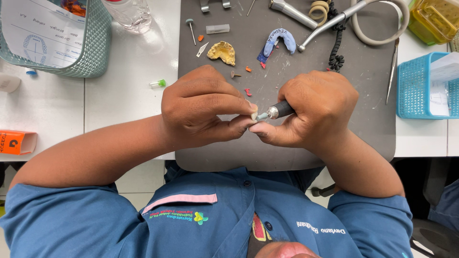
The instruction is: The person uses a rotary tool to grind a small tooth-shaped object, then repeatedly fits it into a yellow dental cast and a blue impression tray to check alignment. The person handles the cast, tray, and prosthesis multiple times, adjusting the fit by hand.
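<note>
At the far left a green basket [91, 57] stands on the white surface [129, 91]. Nearer the middle, the left hand [203, 107] has its fingers [224, 102] clenched around a very small pale piece [254, 115], above the near edge of the grey mat [287, 153]. The piece is almost hidden; it seems light, hard and probably brittle, so I think a pinch by its sides, with only gentle force, is best. On its right, the right hand [318, 107] grasps a slim handpiece [279, 111] like a pen, its tip touching the piece. It looks stiff and smooth. Far on the mat lies a yellow dental cast [222, 51].
</note>
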